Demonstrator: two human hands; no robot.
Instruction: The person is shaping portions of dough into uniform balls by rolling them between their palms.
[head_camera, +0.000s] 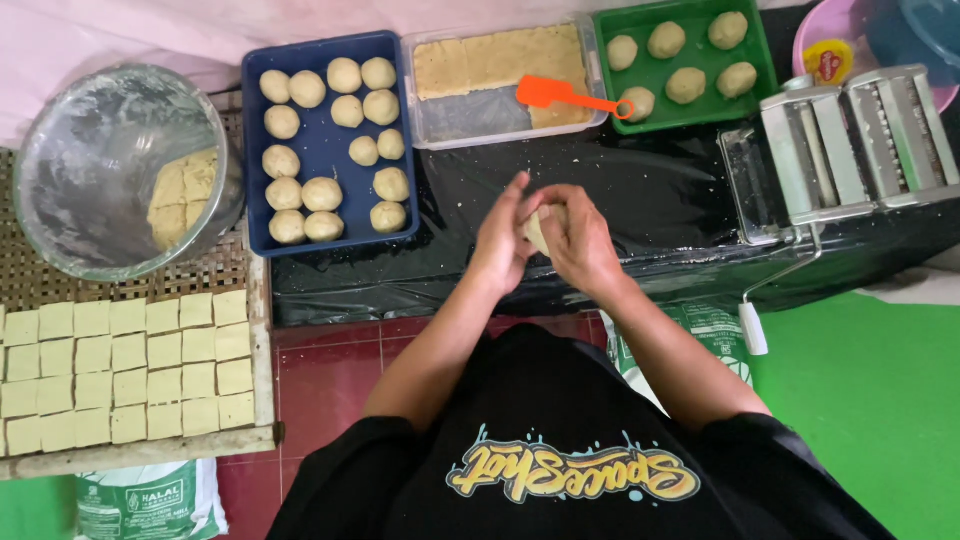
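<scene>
Both hands, left hand (503, 240) and right hand (580, 245), press together around a dough piece (538, 230) above the black-covered desk (660, 200). It sits between the palms, equally near each; the blue tray (325, 150) of dough balls (322, 193) lies to the left.

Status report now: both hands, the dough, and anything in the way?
Left hand and right hand cupped together around one dough piece, above the black sheet. Blue tray of dough balls at left. Nothing between hands and trays.
</scene>
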